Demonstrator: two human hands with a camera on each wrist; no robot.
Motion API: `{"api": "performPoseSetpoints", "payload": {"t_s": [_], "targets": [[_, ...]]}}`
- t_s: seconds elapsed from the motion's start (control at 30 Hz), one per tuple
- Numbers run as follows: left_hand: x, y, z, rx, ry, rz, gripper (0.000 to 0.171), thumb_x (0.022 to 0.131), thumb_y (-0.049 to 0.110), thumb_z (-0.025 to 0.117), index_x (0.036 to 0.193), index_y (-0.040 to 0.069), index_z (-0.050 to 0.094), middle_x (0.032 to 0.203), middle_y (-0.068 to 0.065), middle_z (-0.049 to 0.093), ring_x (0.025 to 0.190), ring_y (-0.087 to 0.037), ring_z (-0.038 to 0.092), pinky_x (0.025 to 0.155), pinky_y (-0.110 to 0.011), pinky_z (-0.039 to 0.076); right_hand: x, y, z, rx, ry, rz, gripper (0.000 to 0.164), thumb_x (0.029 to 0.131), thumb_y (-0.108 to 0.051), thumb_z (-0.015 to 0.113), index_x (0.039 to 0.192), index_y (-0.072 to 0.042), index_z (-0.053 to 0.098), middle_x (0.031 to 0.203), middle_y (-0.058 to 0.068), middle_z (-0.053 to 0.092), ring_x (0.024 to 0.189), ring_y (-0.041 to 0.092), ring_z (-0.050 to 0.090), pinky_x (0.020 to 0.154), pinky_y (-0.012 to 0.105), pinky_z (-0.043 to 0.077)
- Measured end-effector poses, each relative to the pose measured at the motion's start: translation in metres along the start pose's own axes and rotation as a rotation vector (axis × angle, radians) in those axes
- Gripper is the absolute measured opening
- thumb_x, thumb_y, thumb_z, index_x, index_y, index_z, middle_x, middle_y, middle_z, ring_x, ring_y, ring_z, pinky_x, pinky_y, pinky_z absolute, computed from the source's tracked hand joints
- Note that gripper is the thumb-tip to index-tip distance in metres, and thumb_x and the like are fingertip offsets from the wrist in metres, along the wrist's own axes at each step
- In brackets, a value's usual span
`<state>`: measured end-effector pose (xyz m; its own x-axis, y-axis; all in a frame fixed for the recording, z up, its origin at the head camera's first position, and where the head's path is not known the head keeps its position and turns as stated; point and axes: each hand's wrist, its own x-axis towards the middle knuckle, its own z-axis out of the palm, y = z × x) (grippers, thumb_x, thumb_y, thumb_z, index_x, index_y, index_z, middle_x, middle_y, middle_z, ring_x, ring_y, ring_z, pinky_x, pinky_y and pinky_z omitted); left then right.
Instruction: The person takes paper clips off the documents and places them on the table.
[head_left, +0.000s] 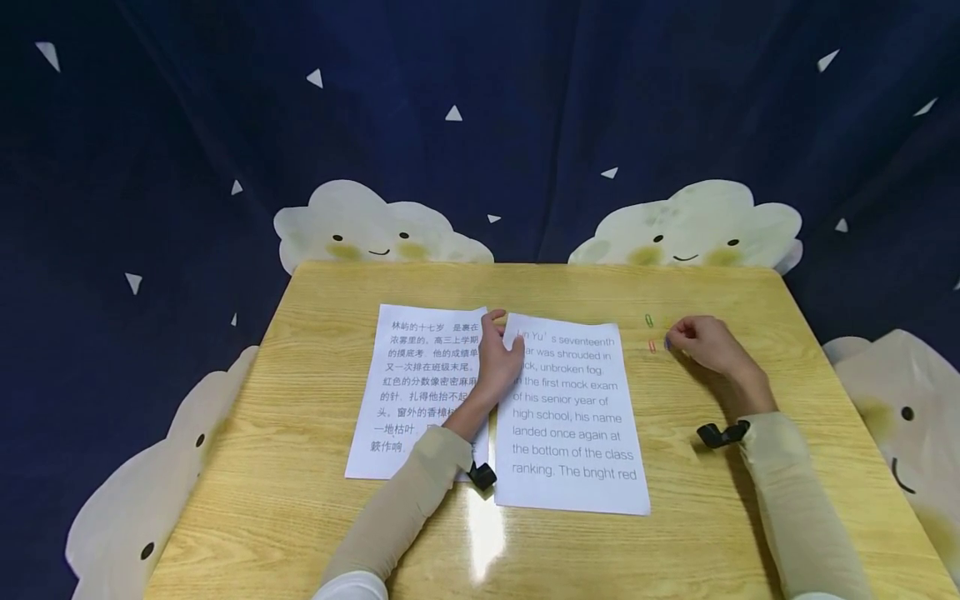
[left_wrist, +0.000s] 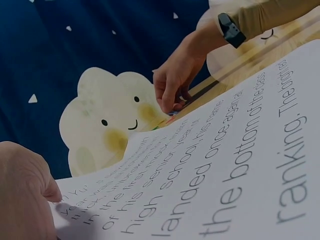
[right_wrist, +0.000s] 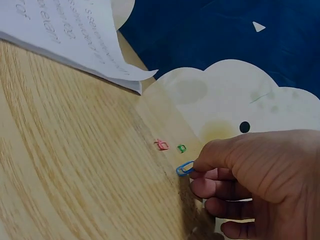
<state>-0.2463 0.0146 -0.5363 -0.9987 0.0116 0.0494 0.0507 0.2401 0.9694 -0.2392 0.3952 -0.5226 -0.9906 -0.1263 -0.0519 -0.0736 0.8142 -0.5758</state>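
Observation:
Between thumb and index finger, my right hand (head_left: pixel 705 342) pinches a blue paper clip (right_wrist: pixel 184 168), held just above the table in the right wrist view. Near it lie a pink paper clip (right_wrist: pixel 162 145) and a green paper clip (right_wrist: pixel 181 148). My left hand (head_left: pixel 501 354) grips the upper left corner of a stack of English-printed sheets (head_left: pixel 573 417), its thumb on top. The other left fingers are partly hidden in the left wrist view. Left of that hand lies paper printed with Chinese text (head_left: pixel 420 383), partly covered by the forearm.
Everything lies on a light wooden table (head_left: pixel 285 417). Behind it hangs a dark blue curtain (head_left: pixel 525 100) with white triangles. Smiling cloud shapes (head_left: pixel 375 221) border the table's far edge and sides. Each wrist carries a small black camera (head_left: pixel 720 434).

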Motion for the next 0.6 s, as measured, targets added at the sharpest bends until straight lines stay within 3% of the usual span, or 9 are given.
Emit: {"api": "performPoseSetpoints", "payload": {"t_s": [0.3,0.6], "targets": [[0.003,0.003,-0.004,-0.026,0.081,0.091,0.053,0.097,-0.003,0.062,0.146,-0.001,0.042,0.119,-0.025,0.056,0.1,-0.032,0.056,0.087,-0.035,0.047,0.005,-0.002,0.006,-0.01,0.024,0.061,0.023,0.103,-0.017,0.061,0.1,0.004,0.071,0.084,0.012,0.068,0.072,0.022,0.055,0.061,0.031,0.048],[-0.002,0.01,-0.012,-0.12,0.159,0.172,0.057,0.095,-0.003,0.061,0.146,0.004,0.039,0.133,-0.03,0.047,0.12,-0.042,0.05,0.11,-0.048,0.046,-0.004,-0.006,0.009,0.006,0.114,0.108,0.03,0.102,-0.025,0.065,0.102,0.004,0.072,0.092,0.017,0.072,0.075,0.022,0.06,0.064,0.03,0.05]]}}
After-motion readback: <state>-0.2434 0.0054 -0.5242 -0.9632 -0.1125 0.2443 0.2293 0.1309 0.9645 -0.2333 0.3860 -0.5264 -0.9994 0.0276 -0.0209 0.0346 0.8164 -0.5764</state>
